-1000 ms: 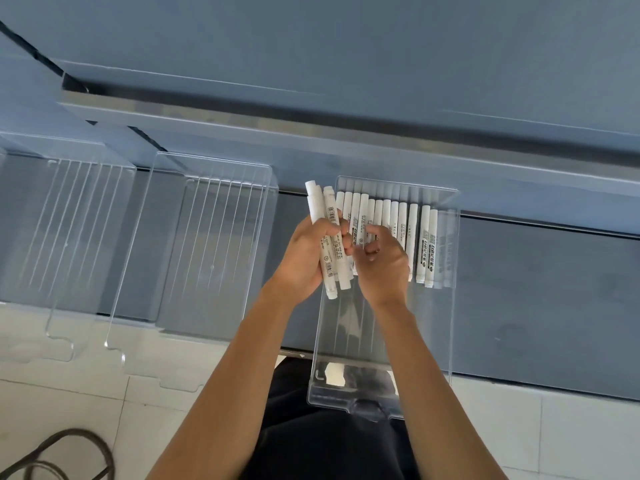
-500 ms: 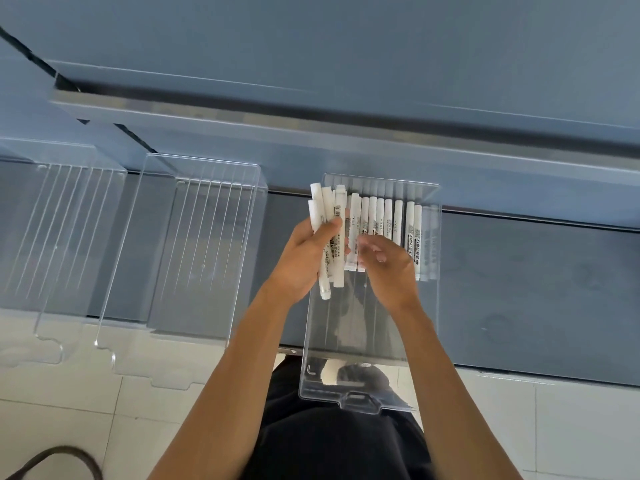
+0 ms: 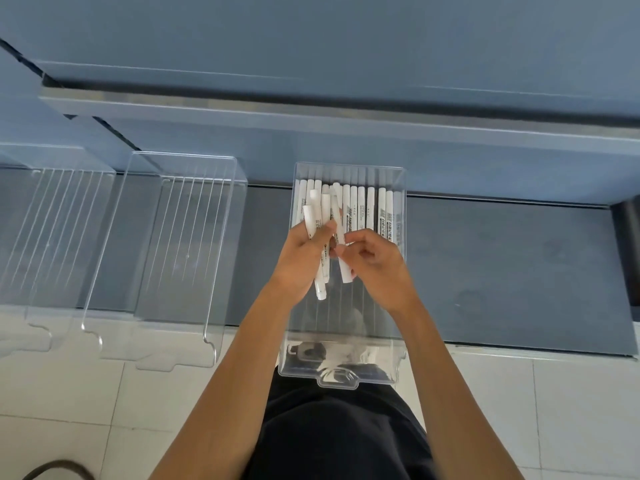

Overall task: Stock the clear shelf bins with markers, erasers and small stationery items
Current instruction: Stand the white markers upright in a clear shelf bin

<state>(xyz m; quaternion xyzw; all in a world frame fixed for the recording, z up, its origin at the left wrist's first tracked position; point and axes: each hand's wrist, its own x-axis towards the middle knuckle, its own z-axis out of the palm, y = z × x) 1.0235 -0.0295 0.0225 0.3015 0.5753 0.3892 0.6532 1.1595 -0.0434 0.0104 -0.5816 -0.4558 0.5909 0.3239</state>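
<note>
Left hand (image 3: 303,261) clenches around a loose bundle of markers (image 3: 325,211), white barrels fanning upward past the fingers and one end hanging below the palm; right hand (image 3: 375,263) has curled thumb and forefinger pinching a single marker (image 3: 346,271) at the edge of that bundle, both hands held over the middle of the clear bin (image 3: 341,379). One second ago the right hand lies further forward, knuckles up, fingers pressed into the row of markers (image 3: 362,209) at the far end of the bin; half a second ago its fingertips are just leaving that row; now it is back at the bundle and has a fresh marker between its fingers. Judged from this, one marker is laid and the next is being drawn off, so the cycle of feeding from left hand to right goes on. The row lies side by side against the back wall, labels up, and spans most of the bin's width, while the near part of the bin floor shows bare. The bin sits on a dark grey-blue shelf (image 3: 502,265), its front lip overhanging the shelf edge toward the person. To the left on the same shelf stand two more clear bins (image 3: 180,244) (image 3: 52,237), ribbed floors showing through. Above runs the lip of an upper shelf (image 3: 311,112); below, pale tiled floor (image 3: 554,410), a dark cable (image 3: 55,467) at the lower left corner, and the person's dark clothing (image 3: 339,438)
</note>
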